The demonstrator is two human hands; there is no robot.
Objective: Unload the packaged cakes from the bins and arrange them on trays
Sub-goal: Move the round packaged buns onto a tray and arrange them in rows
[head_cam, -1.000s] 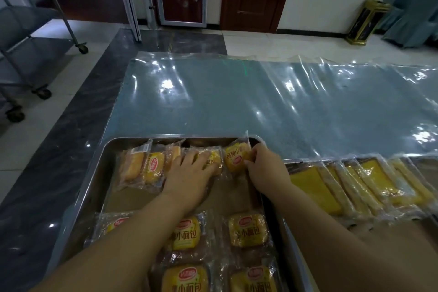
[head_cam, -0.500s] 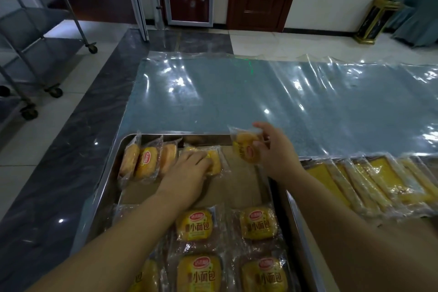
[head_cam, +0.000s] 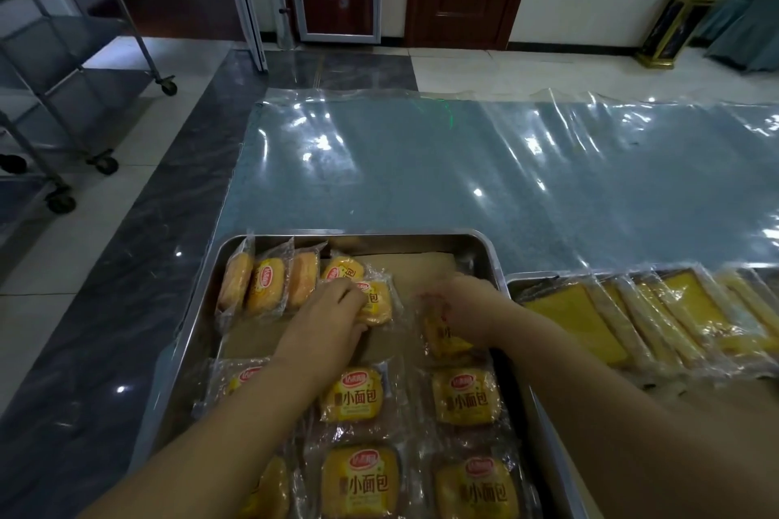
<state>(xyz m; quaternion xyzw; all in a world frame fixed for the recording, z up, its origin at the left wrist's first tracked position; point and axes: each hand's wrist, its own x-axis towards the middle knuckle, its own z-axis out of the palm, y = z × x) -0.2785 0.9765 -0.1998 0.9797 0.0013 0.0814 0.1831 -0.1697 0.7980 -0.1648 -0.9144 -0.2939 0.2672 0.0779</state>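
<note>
Yellow packaged cakes lie flat and upright in steel tray.

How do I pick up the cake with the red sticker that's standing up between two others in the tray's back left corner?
Pinch the clear wrapper flap sticking up above the standing cake, coming straight down from above. It stands on edge, squeezed between two other cakes, with the tray wall close behind, so only its top looks free to grab.
</note>
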